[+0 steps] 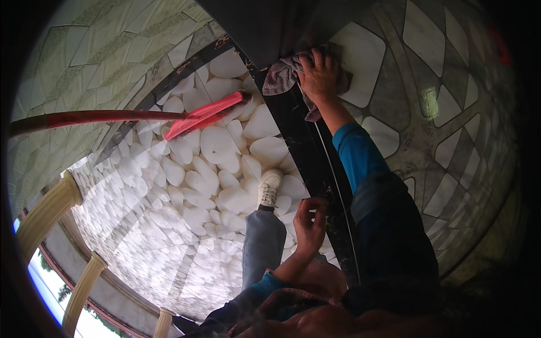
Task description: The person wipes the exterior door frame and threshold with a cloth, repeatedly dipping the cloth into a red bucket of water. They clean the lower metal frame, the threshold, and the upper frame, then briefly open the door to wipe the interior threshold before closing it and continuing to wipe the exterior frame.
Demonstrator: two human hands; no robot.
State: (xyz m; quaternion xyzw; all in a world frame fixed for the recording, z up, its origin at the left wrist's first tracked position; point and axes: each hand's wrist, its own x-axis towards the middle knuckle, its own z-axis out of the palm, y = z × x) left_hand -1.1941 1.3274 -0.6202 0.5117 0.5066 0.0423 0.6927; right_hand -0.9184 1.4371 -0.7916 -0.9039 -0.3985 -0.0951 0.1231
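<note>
My right hand (pixel 319 78) presses on a crumpled grey-purple cloth (pixel 280 76), fingers bent over it. The cloth lies on a black stone sill (pixel 287 127), at the foot of a dark upright panel (pixel 253 28). Part of the cloth hangs over the sill's right side. Nearer to me, my left hand (pixel 310 228) hovers by the sill's left edge, its fingers curled in loosely. Nothing shows in it.
Left of the sill, a red broom (pixel 205 115) rests on the white pebble-patterned floor (pixel 217 143), its long handle reaching left. My pale shoe (pixel 270 186) stands on that floor. Grey-and-white patterned tiles (pixel 394 112) spread to the right. Cream columns (pixel 48 208) rise at the far left.
</note>
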